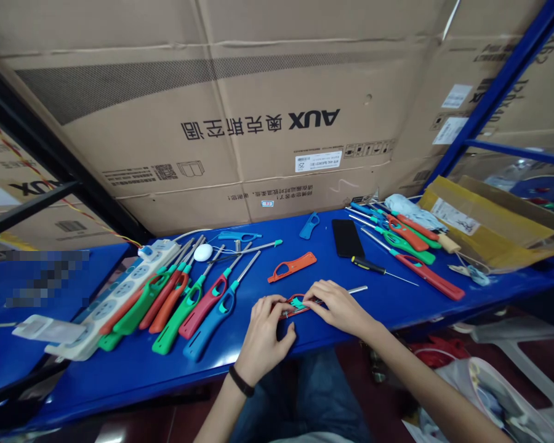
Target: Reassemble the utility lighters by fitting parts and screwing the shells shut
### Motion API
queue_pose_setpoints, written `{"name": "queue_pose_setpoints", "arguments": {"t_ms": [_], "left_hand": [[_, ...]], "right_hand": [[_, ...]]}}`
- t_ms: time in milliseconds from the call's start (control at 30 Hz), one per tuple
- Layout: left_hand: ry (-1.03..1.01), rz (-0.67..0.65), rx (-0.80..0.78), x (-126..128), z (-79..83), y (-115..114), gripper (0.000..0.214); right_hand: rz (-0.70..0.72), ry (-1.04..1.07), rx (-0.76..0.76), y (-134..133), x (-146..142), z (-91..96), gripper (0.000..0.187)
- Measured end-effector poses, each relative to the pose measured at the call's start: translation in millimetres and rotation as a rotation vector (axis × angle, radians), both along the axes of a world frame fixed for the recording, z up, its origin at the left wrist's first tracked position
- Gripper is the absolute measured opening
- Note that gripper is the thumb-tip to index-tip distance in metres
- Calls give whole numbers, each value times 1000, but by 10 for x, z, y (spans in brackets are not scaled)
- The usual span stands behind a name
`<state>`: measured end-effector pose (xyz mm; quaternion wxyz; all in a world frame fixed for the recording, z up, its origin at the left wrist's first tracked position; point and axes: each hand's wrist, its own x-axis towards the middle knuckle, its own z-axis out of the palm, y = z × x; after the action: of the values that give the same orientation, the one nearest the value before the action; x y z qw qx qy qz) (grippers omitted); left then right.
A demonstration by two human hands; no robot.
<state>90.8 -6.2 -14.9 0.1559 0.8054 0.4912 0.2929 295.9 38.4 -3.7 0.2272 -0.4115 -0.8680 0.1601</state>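
My left hand and my right hand both grip a red long-nosed lighter lying on the blue table near its front edge. The lighter has a teal trigger, and its metal tube sticks out to the right past my right hand. My left fingers curl round the handle end; my right fingertips press on the trigger area. A loose orange handle shell lies just behind the hands.
A row of green, red, orange and blue lighters lies at the left beside a white power strip. More lighters, a black phone and a screwdriver lie at the right. Cardboard boxes stand behind.
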Motion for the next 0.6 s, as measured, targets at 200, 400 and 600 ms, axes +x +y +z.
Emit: {"name": "queue_pose_setpoints", "arguments": {"t_ms": [200,400,600], "left_hand": [[-19,124,40,111,-53,21,5],[-22,148,39,135,-78,26,7],[37,68,161,58,-118,-22,18]], "right_hand": [[13,-4,17,11,-2,-4,11],[20,-16,31,14,1,4,8],[36,-14,84,-4,5,-24,8]]}}
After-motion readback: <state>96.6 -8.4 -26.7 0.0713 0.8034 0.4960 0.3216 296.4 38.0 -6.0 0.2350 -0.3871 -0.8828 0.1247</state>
